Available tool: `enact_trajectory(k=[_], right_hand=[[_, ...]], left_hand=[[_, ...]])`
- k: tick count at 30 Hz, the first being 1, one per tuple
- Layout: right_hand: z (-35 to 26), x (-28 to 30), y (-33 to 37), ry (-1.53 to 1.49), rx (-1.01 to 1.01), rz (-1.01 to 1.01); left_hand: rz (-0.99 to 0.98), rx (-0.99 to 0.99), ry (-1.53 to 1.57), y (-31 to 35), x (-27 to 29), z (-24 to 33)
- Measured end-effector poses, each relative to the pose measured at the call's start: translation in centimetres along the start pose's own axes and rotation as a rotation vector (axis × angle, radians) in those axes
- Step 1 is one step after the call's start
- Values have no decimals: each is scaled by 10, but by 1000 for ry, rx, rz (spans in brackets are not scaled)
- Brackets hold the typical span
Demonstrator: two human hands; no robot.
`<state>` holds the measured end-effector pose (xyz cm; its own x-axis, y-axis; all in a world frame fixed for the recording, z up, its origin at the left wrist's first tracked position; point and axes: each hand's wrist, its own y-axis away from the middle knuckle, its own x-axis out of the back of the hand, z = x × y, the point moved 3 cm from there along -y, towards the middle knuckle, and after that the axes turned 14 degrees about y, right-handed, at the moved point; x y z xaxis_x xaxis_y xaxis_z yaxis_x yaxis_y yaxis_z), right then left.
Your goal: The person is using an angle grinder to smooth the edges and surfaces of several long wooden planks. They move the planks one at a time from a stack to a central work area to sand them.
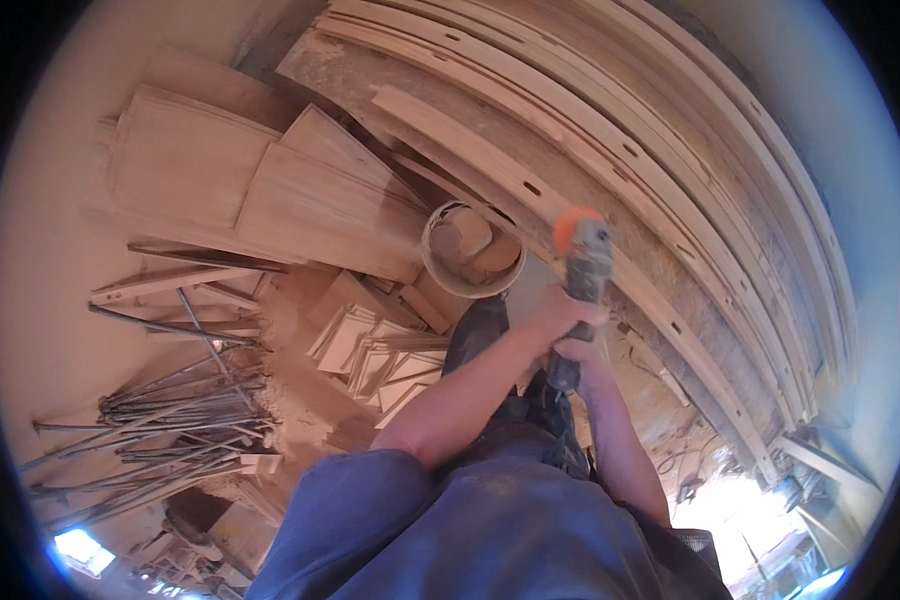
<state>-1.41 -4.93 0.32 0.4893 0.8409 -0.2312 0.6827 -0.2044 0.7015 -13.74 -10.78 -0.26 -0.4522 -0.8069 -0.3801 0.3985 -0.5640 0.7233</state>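
Note:
A dusty angle grinder with an orange disc is held in both hands over the nearest slotted wooden rail. My left hand is closed around the tool's body, nearer the disc. Behind it, my right hand is wrapped round the rear end of the grinder. The disc appears to be at the rail's near side; whether it touches the wood I cannot tell. Some fingers of both hands are hidden or slightly blurred.
More slotted rails lie side by side on a dusty worktop. A round bucket stands left of the grinder. Large flat panels lean farther left, above a heap of long metal rods and stacked small boards.

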Motion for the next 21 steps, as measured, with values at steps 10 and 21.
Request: enact_trajectory(k=[10,21], right_hand=[[-72,-160,-138,269,-16,-133],[-110,-236,-215,338,-17,-223]], left_hand=[[133,-64,474,-33,159,111],[187,-172,428,-50,240,188]])
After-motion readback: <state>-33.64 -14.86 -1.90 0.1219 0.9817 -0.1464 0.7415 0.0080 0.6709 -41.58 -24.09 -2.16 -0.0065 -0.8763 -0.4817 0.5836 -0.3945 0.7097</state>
